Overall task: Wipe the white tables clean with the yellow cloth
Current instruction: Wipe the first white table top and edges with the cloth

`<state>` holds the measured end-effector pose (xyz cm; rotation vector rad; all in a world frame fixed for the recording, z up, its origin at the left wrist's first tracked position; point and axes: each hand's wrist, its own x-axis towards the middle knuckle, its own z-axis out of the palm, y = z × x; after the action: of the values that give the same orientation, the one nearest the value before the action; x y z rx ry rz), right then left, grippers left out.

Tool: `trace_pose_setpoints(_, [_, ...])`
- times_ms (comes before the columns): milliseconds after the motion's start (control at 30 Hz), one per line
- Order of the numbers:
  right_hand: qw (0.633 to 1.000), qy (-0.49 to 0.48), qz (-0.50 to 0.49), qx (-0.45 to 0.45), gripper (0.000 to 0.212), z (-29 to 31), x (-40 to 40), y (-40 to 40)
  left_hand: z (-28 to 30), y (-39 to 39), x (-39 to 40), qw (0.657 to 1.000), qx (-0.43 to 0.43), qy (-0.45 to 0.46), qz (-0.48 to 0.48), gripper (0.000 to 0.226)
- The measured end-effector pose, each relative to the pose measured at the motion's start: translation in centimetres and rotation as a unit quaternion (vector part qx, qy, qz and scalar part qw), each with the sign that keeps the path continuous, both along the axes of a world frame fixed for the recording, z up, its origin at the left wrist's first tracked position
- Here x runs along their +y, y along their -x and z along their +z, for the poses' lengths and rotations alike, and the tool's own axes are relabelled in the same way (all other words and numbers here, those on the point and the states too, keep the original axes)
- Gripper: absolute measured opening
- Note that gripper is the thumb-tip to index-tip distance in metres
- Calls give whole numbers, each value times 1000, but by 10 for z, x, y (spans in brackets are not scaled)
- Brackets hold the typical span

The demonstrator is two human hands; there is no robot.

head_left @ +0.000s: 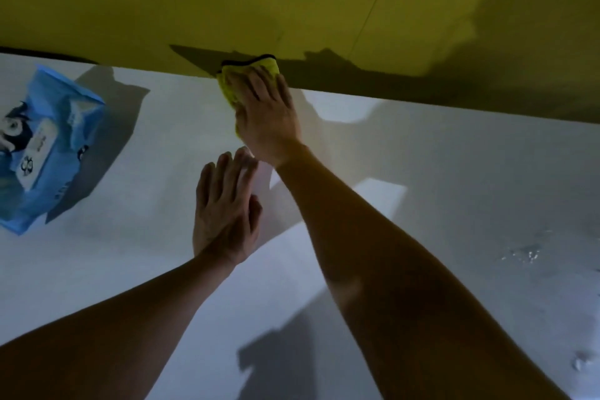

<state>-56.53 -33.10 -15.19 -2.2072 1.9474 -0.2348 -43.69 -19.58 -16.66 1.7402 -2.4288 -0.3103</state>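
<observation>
At the table's [454,172] far edge, yellow cloth [230,88] lengthwise under right hand [268,114]

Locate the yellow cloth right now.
Head view, upper centre: yellow cloth lies at the white table's far edge, pressed flat under the right hand.

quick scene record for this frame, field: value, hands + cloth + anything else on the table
surface: white table, far edge against a yellow wall
cloth: yellow cloth, at the table's far edge
right hand: flat on the cloth, pressing it down
left hand: open, palm down on bare table, nearer than the cloth
other: blue wipes pack, far left
residue: wet droplets, right side
</observation>
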Motion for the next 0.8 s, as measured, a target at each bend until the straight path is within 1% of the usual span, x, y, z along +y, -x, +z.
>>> trace_pose_setpoints(67, [999,-6,-34,8,56,-3,-3,28,0,0,0,1000,3,4,-1,63])
trace_pose_setpoints(133, [991,-21,-133,18,50,-7,-2,72,0,-1,0,1000,-1,5,-2,63])
trace_pose_setpoints(200, [971,-41,-231,40,47,-10,3,130,0,-1,1,1000,-2,10,-2,64])
trace_pose_setpoints(233, [961,-53,-267,50,49,-10,8,159,0,-1,1,1000,0,11,-1,64])
trace_pose_setpoints(300, [940,-54,-335,38,57,-8,20,199,-1,-1,2,1000,2,11,0,64])
trace_pose_setpoints(367, [927,-16,-373,22,59,-8,24,208,-1,0,3,1000,1,9,4,65])
trace_pose_setpoints(433, [923,-5,-386,10,56,-6,23,188,-1,0,2,1000,-1,5,4,65])
trace_pose_setpoints(500, [935,-5,-354,-26,47,-4,18,146,-1,0,2,1000,-5,5,5,65])
trace_pose_setpoints(533, [950,0,-310,-38,44,-3,17,120,-2,1,2,1000,-7,5,4,65])
trace_pose_setpoints(600, [983,18,-183,-25,49,-3,16,63,-2,1,2,1000,-9,7,1,65])
trace_pose_setpoints(667, [994,30,-99,-35,55,-1,16,21,-4,0,1,1000,-13,13,0,65])
trace_pose_setpoints(733, [996,29,-60,-53,55,-1,16,15,-5,-1,1,1000,-13,16,0,65])
trace_pose_setpoints(800, [998,20,-53,-35,56,-3,19,34,-5,0,1,1000,-12,17,-1,64])
